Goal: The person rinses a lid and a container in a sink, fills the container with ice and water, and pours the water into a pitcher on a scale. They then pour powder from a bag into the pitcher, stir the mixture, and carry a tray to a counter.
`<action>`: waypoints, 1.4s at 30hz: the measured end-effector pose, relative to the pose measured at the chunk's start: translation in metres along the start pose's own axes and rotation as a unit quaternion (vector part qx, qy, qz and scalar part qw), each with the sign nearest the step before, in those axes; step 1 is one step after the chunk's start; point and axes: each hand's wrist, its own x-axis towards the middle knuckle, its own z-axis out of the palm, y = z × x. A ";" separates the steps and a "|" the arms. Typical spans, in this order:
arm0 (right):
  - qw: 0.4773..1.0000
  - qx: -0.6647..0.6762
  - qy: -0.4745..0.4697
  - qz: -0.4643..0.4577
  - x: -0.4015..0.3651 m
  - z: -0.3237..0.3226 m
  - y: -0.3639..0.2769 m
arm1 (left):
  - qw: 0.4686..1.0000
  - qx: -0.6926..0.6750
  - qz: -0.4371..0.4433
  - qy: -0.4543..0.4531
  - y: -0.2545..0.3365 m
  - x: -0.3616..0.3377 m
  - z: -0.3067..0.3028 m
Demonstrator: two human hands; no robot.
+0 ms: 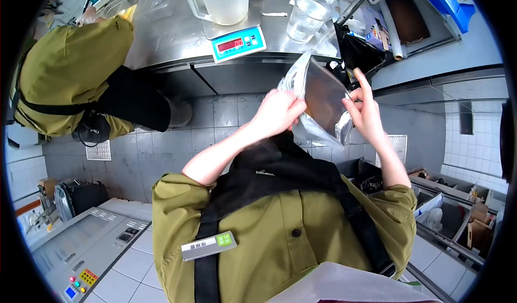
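Observation:
A silver foil pouch [325,90] is held up in front of my apron, just off the edge of the steel counter. Its mouth gapes toward me, showing a brownish tone inside. My left hand [277,110] is closed round the pouch's left edge, thumb on top. On the opposite side, my right hand [364,108] pinches the right edge between thumb and fingers, with the index finger raised. Beyond the pouch, on the counter, a clear jug [309,18] stands upright. Left of it, a frosted plastic pitcher [225,1] rests on a digital scale [238,44] with a red display.
A co-worker in an olive shirt [75,66] stands at the left along the steel counter [161,44]. A black bag [358,52] and boxes crowd the counter's right end. Open compartments [452,217] lie at lower right, a machine with control buttons [86,254] at lower left.

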 end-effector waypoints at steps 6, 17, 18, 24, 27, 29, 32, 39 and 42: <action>0.939 -0.082 -0.232 -0.241 -0.008 -0.017 0.000 | 0.997 -0.019 0.068 0.029 0.014 0.009 -0.050; 0.890 0.010 0.023 -0.455 0.109 0.011 -0.124 | 0.960 -0.252 0.005 0.117 -0.077 0.033 -0.117; 0.885 0.029 0.017 -0.464 0.119 0.003 -0.141 | 0.943 -0.328 -0.045 0.007 -0.079 0.038 -0.098; 0.886 -0.012 0.059 -0.460 0.185 -0.024 -0.194 | 0.763 -0.620 -0.014 -0.182 -0.030 0.094 -0.054; 0.942 0.092 0.024 -0.321 0.229 -0.021 -0.221 | 0.691 -0.707 -0.061 -0.141 0.012 0.101 -0.056; 0.962 0.075 -0.014 -0.263 0.262 -0.015 -0.235 | 0.644 -0.745 -0.053 -0.166 0.021 0.117 -0.049; 0.973 -0.013 -0.087 -0.215 0.308 -0.002 -0.244 | 0.584 -0.790 -0.070 -0.174 0.035 0.132 -0.040; 0.976 -0.037 -0.182 -0.112 0.361 0.028 -0.251 | 0.551 -0.821 -0.111 -0.104 0.073 0.128 -0.049; 0.976 -0.051 -0.191 -0.093 0.362 0.039 -0.259 | 0.513 -0.841 -0.097 -0.141 0.077 0.129 -0.046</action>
